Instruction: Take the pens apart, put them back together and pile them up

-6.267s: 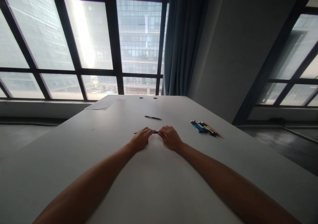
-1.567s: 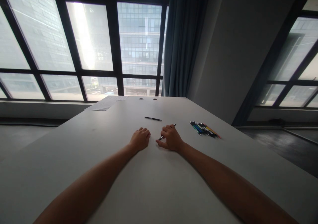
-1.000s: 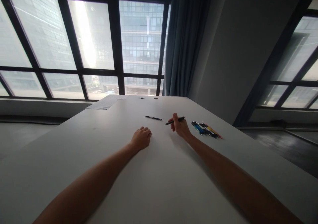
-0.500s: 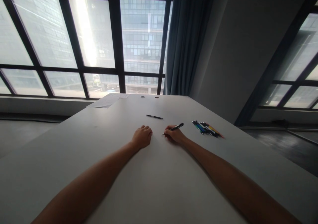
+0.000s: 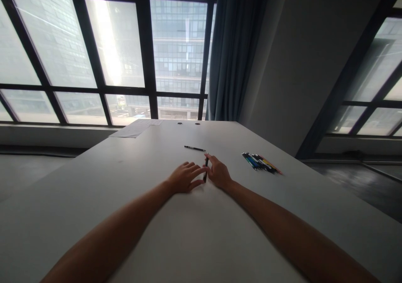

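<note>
My right hand (image 5: 218, 174) holds a dark pen (image 5: 206, 168) nearly upright over the white table (image 5: 194, 232). Beside it, my left hand (image 5: 185, 177) lies with its fingers spread, fingertips reaching to the pen's lower end. Whether they touch it I cannot tell. A second black pen (image 5: 194, 148) lies flat on the table just beyond both hands.
A bunch of several coloured pens (image 5: 261, 163) lies to the right of my hands. Sheets of paper (image 5: 135, 129) rest at the far left corner, near two round cable holes (image 5: 188, 124). Windows and a blue curtain (image 5: 232, 52) stand behind the table.
My right hand has swung the pen from slanting to the right to nearly upright and moved left. My left hand opened from a loose fist and reached toward the pen.
</note>
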The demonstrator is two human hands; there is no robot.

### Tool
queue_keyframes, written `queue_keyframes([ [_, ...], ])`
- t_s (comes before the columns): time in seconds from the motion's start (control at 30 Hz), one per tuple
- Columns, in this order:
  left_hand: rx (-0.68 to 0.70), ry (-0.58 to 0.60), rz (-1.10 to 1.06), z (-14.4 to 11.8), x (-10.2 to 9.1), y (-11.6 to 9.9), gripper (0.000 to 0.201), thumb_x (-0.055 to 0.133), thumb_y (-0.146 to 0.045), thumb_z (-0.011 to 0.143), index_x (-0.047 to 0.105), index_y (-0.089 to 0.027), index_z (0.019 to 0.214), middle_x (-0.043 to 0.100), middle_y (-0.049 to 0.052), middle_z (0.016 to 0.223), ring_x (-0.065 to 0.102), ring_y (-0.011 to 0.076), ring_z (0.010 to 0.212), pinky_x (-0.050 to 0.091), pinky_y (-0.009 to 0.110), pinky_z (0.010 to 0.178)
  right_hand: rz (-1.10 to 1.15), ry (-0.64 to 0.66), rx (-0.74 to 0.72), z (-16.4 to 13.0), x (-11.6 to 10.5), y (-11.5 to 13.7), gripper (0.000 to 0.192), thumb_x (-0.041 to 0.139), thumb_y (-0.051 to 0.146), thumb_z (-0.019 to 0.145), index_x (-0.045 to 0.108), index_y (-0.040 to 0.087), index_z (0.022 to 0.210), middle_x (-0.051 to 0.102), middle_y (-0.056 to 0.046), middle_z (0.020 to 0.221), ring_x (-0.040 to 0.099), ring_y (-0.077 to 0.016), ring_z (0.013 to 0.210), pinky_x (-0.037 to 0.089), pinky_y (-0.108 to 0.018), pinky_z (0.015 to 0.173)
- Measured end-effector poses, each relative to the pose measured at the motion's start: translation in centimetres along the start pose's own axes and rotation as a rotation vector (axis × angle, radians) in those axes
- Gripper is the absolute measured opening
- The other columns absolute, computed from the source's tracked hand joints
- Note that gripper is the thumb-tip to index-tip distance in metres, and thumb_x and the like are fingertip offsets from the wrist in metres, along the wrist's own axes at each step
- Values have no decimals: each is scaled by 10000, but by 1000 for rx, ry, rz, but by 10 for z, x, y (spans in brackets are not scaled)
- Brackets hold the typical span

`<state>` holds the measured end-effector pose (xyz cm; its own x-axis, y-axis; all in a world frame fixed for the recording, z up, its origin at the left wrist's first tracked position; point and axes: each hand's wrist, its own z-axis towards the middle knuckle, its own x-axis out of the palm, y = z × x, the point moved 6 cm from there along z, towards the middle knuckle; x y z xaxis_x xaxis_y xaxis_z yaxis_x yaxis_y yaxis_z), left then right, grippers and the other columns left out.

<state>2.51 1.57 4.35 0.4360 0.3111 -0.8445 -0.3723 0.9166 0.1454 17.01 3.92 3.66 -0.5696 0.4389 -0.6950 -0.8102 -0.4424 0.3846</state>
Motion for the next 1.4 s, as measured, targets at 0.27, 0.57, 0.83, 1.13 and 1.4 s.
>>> queue_keyframes([
  [0.27,91,-39,20,0,4,-4,420,425,-443,968,501,-190,1294,633,103,1181,572,211,1013,464,358,866,-44,-96,-88,-2,-9,10,546,483,349,921,337,238,1435,553,-96,1333,609,-128,633,523,-289,623],
  [0.57,125,-86,92,0,4,-5,339,458,-407,959,586,-162,1155,652,107,1110,583,213,978,477,349,844,-173,-188,-456,-8,-18,31,593,395,228,915,241,210,1487,504,-141,1380,644,-185,909,552,-282,685],
  [0.83,149,-104,69,-1,5,-5,385,462,-449,950,586,-148,1154,662,108,1035,587,204,930,489,342,823,-161,-158,-415,-6,-13,27,634,428,192,874,242,188,1480,538,-132,1341,638,-196,936,549,-283,680],
  [1.13,135,-35,-3,1,5,-6,367,430,-404,968,572,-135,1173,654,115,1026,572,210,959,508,355,868,-125,19,-246,-1,-8,15,654,418,143,840,292,238,1475,516,-78,1387,626,-204,968,538,-319,789],
  [1.4,51,-68,-86,-1,13,5,411,397,-99,934,439,-166,1337,596,124,1209,523,212,1076,515,386,913,37,-101,-110,2,-21,2,561,360,159,880,356,249,1434,557,-47,1344,639,-153,838,524,-327,833],
])
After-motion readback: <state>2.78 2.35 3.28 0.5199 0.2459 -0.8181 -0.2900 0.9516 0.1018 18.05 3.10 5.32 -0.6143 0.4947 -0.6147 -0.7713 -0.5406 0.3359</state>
